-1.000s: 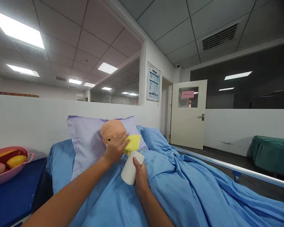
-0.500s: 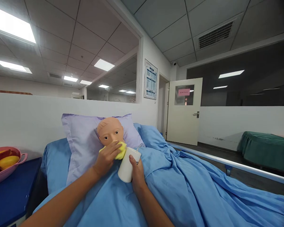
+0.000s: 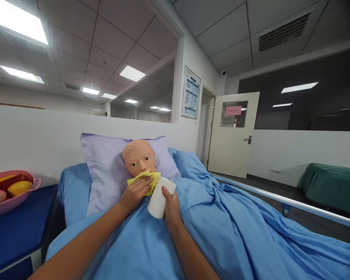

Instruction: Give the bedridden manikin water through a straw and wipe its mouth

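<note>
A care manikin [image 3: 139, 153] lies with its head on a lilac pillow [image 3: 105, 171], a blue quilt [image 3: 204, 217] drawn up to its chin. My left hand [image 3: 136, 191] presses a yellow cloth [image 3: 154, 178] against the manikin's mouth and chin, which the cloth covers. Wrapped round a white cup [image 3: 156, 204], my right hand [image 3: 172, 206] keeps it tilted just right of the cloth, over the quilt. A short thin straw seems to stick out at the cup's rim. What is inside the cup is hidden.
On the left, a pink basket of fruit [image 3: 16, 202] stands on a blue-topped bedside cabinet [image 3: 20, 233]. A bed rail [image 3: 317, 216] runs along the far right side. Beyond it are an open door [image 3: 233, 144] and a green-covered bed [image 3: 329, 186].
The cloth has shifted slightly and now lies spread across the manikin's mouth and chin, with my left fingers flatter on it. The cup stays in my right hand. The view has turned slightly.
</note>
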The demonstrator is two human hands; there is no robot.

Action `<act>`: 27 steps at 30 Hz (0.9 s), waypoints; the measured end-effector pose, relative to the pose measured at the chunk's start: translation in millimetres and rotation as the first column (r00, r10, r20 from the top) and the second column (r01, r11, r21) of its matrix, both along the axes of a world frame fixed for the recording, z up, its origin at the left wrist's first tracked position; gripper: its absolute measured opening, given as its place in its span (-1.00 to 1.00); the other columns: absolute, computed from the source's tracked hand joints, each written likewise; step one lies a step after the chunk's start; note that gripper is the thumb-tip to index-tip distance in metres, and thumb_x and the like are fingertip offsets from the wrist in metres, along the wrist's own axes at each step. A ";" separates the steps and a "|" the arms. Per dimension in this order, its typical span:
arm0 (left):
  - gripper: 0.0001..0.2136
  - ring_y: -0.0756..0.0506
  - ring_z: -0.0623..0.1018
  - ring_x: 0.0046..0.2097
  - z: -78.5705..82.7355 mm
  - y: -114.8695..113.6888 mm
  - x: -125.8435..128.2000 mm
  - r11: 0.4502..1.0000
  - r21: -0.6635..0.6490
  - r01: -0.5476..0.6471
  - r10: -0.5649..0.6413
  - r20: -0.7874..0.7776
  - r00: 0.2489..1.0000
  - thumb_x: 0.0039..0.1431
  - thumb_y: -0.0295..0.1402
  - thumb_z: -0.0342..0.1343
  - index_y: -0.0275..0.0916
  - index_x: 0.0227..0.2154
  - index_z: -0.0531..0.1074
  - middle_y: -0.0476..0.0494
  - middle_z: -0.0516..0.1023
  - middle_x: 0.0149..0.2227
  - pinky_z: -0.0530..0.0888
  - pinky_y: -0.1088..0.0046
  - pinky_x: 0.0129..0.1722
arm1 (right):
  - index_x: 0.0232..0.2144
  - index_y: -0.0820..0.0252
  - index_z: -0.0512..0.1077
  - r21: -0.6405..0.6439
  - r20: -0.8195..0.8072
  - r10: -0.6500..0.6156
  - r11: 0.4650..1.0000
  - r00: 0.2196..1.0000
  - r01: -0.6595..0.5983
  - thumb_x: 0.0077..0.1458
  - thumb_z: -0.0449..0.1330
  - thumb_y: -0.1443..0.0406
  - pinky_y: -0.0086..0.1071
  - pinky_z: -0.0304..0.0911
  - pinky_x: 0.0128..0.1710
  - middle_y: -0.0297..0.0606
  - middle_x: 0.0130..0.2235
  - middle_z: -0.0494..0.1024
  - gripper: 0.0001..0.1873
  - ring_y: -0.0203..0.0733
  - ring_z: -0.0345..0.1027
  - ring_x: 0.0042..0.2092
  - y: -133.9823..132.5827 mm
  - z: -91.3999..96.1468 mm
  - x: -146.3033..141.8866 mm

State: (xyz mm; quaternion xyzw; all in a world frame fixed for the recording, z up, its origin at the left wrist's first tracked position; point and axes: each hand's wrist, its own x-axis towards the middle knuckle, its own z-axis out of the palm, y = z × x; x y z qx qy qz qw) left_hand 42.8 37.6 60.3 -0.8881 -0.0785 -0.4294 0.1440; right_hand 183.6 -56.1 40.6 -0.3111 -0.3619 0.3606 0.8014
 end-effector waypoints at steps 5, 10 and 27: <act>-0.61 -0.14 0.45 0.13 -12.8 -20.4 -11.0 0.962 -0.249 0.112 -0.076 0.150 0.986 0.13 -0.64 -0.11 -0.20 -0.10 0.50 -0.16 0.52 0.05 0.37 0.14 0.19 | 0.00 0.14 0.33 -0.065 0.119 -0.037 0.997 0.992 0.045 -0.06 0.31 0.01 -0.23 0.42 -0.23 -0.20 -0.17 0.59 -0.38 -0.06 0.50 -0.20 -1.6 -1.4 0.7; -0.74 -0.18 0.56 -0.02 13.4 -74.1 -25.3 0.489 -0.728 0.481 0.228 0.639 0.735 0.10 -0.46 0.09 -0.19 -0.14 0.49 -0.16 0.58 -0.05 0.51 0.22 0.00 | -0.05 0.17 0.39 -0.061 0.248 -0.025 0.997 0.968 0.041 -0.16 0.37 0.01 -0.26 0.41 -0.29 -0.19 -0.18 0.60 -0.36 -0.04 0.49 -0.22 -5.7 -1.3 -2.2; -0.50 -0.26 0.57 -0.02 -64.4 -52.8 -58.9 -0.477 -0.240 0.846 0.506 0.712 0.487 0.20 -0.29 0.13 -0.42 0.15 0.23 -0.36 0.60 -0.09 0.53 0.22 0.01 | -0.06 0.13 0.39 -0.126 0.420 0.183 0.982 0.889 -0.143 -0.09 0.35 0.05 -0.25 0.39 -0.25 -0.22 -0.19 0.59 -0.45 -0.05 0.47 -0.20 -6.1 -9.5 -8.2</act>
